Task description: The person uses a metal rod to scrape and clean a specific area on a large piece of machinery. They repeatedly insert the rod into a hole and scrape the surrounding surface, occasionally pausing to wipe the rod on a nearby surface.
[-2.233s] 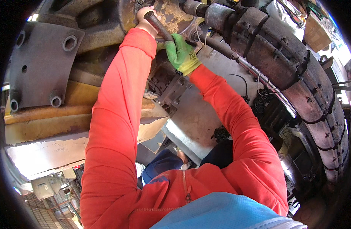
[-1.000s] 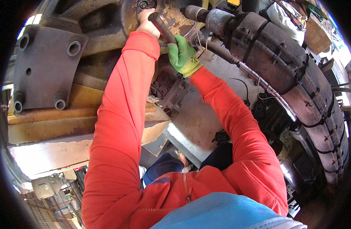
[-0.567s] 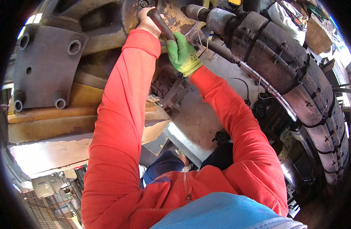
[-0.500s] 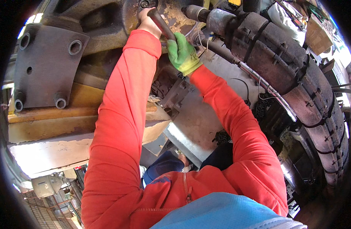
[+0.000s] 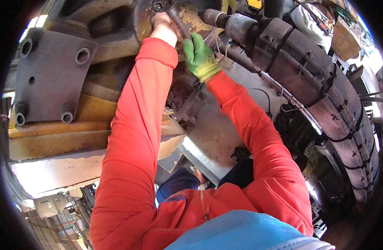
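There are two hands [image 5: 164, 28], one green glove [image 5: 200, 59], one dark bar [image 5: 179, 22], and one plate [image 5: 54, 73] bearing four bolts [image 5: 82, 56].

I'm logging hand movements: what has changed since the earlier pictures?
The bare left hand has drawn slightly back toward the person, and the upper end of the dark bar has swung slightly away and right. The gloved right hand still grips the bar; the bolted plate stayed put.

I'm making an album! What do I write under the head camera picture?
Green-gloved right hand grips a dark bar beside the bare left hand, amid heavy, worn machinery.
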A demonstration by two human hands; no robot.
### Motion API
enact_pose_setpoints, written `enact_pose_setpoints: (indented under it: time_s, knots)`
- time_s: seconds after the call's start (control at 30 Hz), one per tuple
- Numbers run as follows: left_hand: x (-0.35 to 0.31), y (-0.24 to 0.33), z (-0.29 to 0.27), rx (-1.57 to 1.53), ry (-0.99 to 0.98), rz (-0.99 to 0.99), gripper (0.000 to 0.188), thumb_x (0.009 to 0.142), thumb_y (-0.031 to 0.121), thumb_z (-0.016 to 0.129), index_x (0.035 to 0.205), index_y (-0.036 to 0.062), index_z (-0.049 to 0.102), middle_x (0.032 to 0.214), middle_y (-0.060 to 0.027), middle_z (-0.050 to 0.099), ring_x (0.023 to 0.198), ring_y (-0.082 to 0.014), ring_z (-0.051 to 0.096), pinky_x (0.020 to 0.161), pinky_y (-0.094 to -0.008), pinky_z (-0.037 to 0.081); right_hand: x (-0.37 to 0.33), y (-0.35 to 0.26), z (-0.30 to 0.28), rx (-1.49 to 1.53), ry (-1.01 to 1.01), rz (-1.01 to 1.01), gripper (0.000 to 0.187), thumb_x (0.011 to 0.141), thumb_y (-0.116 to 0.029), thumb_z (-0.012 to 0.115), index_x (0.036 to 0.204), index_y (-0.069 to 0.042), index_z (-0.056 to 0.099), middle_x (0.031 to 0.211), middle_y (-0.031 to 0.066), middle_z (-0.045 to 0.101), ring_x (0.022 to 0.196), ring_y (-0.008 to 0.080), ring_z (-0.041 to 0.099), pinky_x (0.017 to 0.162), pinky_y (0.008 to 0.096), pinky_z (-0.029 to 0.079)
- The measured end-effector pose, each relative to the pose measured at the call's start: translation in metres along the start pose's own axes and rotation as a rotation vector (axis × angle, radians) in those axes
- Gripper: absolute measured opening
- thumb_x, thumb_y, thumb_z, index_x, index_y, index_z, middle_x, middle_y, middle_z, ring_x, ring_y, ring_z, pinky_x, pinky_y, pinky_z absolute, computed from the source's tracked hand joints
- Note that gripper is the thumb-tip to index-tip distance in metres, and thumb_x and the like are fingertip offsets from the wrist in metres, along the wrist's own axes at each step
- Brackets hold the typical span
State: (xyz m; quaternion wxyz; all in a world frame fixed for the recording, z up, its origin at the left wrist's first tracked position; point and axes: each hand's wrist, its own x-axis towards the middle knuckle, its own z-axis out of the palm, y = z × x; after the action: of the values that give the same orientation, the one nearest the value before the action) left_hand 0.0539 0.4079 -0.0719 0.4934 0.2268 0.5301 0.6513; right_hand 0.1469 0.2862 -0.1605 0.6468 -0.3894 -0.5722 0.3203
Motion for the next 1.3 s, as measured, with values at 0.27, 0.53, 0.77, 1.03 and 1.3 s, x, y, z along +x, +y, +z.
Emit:
enact_pose_setpoints:
  time_s: [0.27, 0.53, 0.77, 1.03, 1.3]
  knots:
    - [0.021, -0.011, -0.012, 0.128, 0.011, 0.095, 0.023, 0.088, 0.028, 0.041, 0.093, 0.0088, 0.052, 0.080, -0.0066, 0.052, 0.065, -0.0245, 0.051, 0.065, -0.0405, 0.045, -0.003, -0.004, -0.003, 0.018, -0.002, 0.013, 0.024, 0.089, -0.028, 0.046, 0.099, -0.005, 0.045, 0.077, 0.0241, 0.054, 0.074, 0.0434, 0.055, 0.061, 0.0465, 0.042]
    - [0.001, -0.004, -0.004, 0.246, 0.057, 0.085, 0.015, 0.085, 0.016, 0.040, 0.077, 0.0117, 0.052, 0.069, -0.0034, 0.051, 0.056, -0.0194, 0.050, 0.056, -0.0357, 0.044, -0.003, 0.003, -0.003, -0.065, -0.078, 0.120, 0.031, 0.090, -0.031, 0.043, 0.104, -0.004, 0.045, 0.082, 0.0233, 0.056, 0.078, 0.0425, 0.056, 0.065, 0.0469, 0.043]
    - [-0.011, -0.012, -0.013, 0.015, -0.146, -0.020, 0.011, 0.089, 0.016, 0.039, 0.088, 0.0095, 0.048, 0.063, 0.0024, 0.040, 0.050, -0.0079, 0.038, 0.038, -0.0165, 0.030, -0.011, 0.012, -0.001, -0.189, -0.049, -0.129, 0.027, 0.091, -0.028, 0.046, 0.105, -0.004, 0.045, 0.075, 0.0175, 0.055, 0.067, 0.0320, 0.058, 0.060, 0.0404, 0.044]
    - [-0.005, -0.012, -0.022, -0.051, -0.195, 0.005, 0.010, 0.091, 0.010, 0.037, 0.093, 0.0032, 0.043, 0.062, -0.0008, 0.038, 0.047, -0.0108, 0.034, 0.039, -0.0237, 0.030, -0.018, 0.002, -0.006, -0.140, -0.118, -0.092, 0.024, 0.091, -0.021, 0.047, 0.105, -0.003, 0.045, 0.073, 0.0210, 0.055, 0.069, 0.0337, 0.058, 0.060, 0.0398, 0.045]
    - [-0.056, -0.041, -0.035, -0.068, -0.259, -0.066, 0.016, 0.089, 0.014, 0.041, 0.095, 0.0003, 0.047, 0.060, -0.0001, 0.040, 0.048, -0.0113, 0.035, 0.045, -0.0242, 0.032, -0.071, -0.040, -0.028, 0.268, -0.063, 0.079, 0.024, 0.089, -0.022, 0.048, 0.104, -0.002, 0.049, 0.082, 0.0186, 0.056, 0.075, 0.0362, 0.058, 0.066, 0.0389, 0.046]
